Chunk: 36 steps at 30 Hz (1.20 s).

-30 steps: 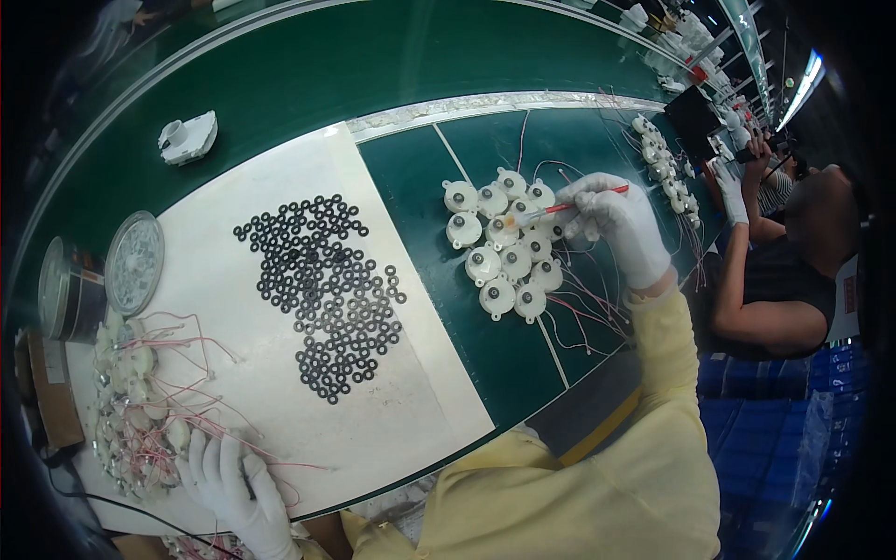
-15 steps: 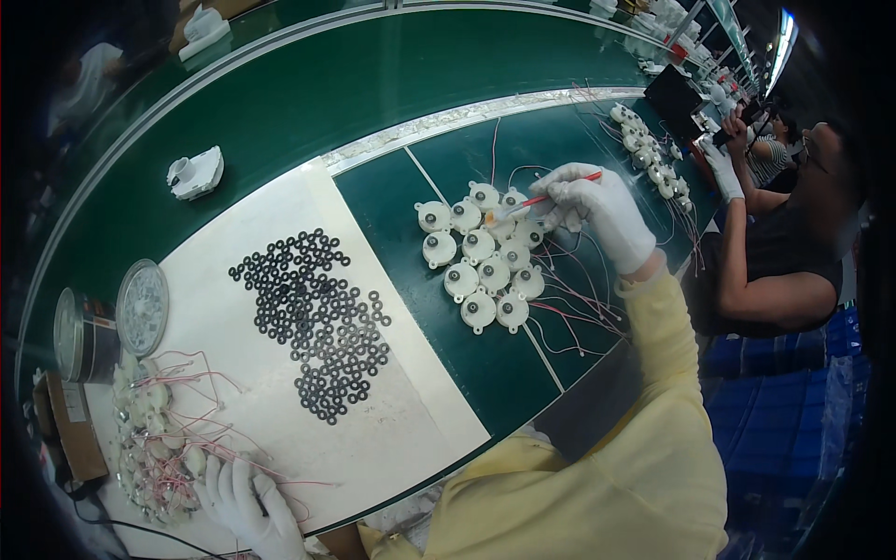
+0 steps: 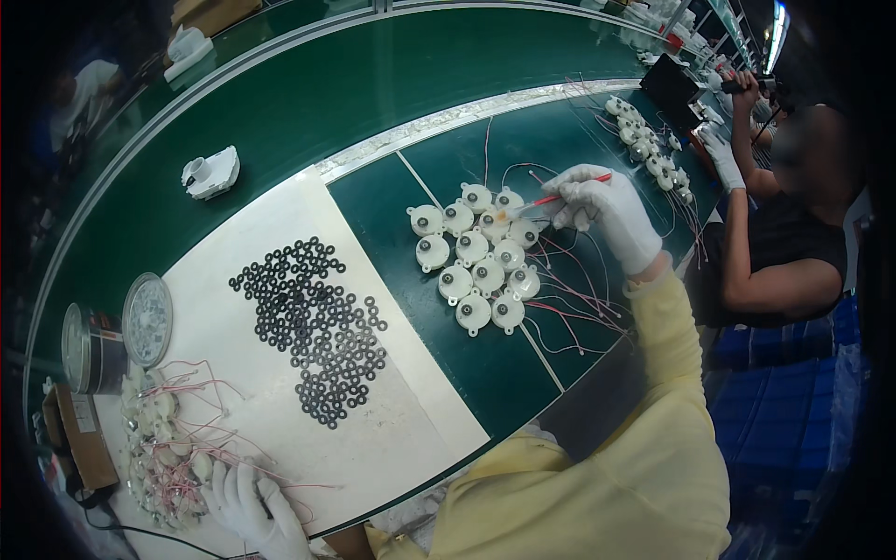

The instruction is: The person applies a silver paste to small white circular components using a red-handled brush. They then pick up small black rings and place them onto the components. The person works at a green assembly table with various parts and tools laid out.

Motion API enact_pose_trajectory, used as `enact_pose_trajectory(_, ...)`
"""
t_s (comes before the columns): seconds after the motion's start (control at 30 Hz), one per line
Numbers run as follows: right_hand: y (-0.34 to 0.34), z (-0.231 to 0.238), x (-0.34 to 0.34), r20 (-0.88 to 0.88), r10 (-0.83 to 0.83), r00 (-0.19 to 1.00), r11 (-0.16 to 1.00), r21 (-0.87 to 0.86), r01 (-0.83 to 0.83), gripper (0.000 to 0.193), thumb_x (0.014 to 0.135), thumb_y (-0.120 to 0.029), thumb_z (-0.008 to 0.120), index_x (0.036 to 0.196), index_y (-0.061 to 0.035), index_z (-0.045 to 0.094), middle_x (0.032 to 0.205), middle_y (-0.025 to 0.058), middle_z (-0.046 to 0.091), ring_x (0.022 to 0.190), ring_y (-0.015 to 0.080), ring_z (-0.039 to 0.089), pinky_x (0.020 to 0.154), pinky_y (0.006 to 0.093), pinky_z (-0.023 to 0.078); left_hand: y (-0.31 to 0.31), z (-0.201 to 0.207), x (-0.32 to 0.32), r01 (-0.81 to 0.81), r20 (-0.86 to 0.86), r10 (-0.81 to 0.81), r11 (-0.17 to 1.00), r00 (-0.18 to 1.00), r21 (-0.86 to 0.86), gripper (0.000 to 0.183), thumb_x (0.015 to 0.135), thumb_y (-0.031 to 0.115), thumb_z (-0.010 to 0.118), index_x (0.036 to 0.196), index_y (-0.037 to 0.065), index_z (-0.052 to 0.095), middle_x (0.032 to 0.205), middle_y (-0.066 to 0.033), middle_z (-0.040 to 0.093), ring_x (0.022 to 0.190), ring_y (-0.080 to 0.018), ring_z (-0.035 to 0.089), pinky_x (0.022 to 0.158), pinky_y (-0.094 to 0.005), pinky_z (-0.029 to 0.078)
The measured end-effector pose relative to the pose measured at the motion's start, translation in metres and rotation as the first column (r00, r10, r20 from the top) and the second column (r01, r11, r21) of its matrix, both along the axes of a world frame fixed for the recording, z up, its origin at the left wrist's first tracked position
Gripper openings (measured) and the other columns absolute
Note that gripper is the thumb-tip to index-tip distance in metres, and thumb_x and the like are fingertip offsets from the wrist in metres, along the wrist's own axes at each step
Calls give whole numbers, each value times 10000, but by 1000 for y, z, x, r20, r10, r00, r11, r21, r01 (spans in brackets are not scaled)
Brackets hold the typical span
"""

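Observation:
My gloved right hand (image 3: 607, 213) is closed around a thin red-handled brush (image 3: 560, 193). The pale bristles, orange at the tip, reach over the upper part of a cluster of round white motors (image 3: 487, 274). These motors have side tabs and a dark knob at the centre, and their pink and white wires (image 3: 574, 327) trail off to the right. At the lower left, my gloved left hand (image 3: 250, 509) lies with fingers extended and apart, beside a heap of similar white parts (image 3: 168, 457) with pink wires. It holds nothing that I can see.
Many black rings (image 3: 317, 327) lie spread on a white sheet (image 3: 411, 401). A clear tub (image 3: 89, 350), its lid (image 3: 147, 319) and a cardboard box (image 3: 82, 434) stand at left. A white moulded part (image 3: 211, 174) sits farther back. Another person (image 3: 775, 224) works at right beside more motors (image 3: 649, 145).
The brush tip has shifted slightly over the upper motors, with my right hand staying close by. My left hand has hardly moved. The other person's raised hand now holds a dark object higher up.

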State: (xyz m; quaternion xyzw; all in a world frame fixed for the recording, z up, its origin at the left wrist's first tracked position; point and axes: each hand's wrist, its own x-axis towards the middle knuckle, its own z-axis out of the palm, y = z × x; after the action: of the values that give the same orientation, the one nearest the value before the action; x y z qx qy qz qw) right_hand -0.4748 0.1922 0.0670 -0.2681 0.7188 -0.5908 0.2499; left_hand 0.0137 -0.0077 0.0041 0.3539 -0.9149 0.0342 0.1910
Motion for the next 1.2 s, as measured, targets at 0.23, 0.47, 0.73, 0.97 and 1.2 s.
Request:
enact_pose_trajectory(0.23,0,3,-10,-45,-50,998,998,-31,48,240,924,-76,570,1075,53,706,925,146,747,674,107,694,528,179,458,-1,1,0,4,9,-4,1000,1000,10,248,953,69,555,1178,-13,620,1149,-167,648,1179,-418,544,1119,-596,326)
enact_pose_trajectory(0.47,-9,-2,-11,25,-39,999,999,-11,39,258,926,-83,556,1090,54,701,902,143,742,651,108,684,521,181,452,0,1,-1,12,-3,-12,1000,1000,-3,259,957,53,545,1196,-12,619,1160,-170,648,1183,-425,545,1106,-593,339)
enact_pose_trajectory(0.73,-2,-5,-10,47,-64,997,998,-15,64,267,913,-78,553,1088,55,704,907,143,739,645,107,679,520,175,440,0,3,-1,12,9,-12,1000,1000,10,264,954,42,534,1195,-21,622,1152,-175,649,1197,-427,543,1101,-593,333)
enact_pose_trajectory(0.97,6,0,-9,-6,-85,996,996,1,85,262,916,-80,550,1082,48,707,920,133,741,668,106,686,536,181,452,1,8,-6,-1,2,0,999,1000,39,254,953,55,537,1175,-28,628,1138,-184,651,1185,-429,548,1115,-597,318)
enact_pose_trajectory(1.2,13,11,1,26,-46,999,996,-70,47,292,981,-181,572,1102,60,687,934,142,737,673,112,678,533,190,448,0,0,-1,-35,4,35,999,999,24,235,957,73,547,1155,-21,630,1145,-169,661,1184,-395,564,1155,-587,299)
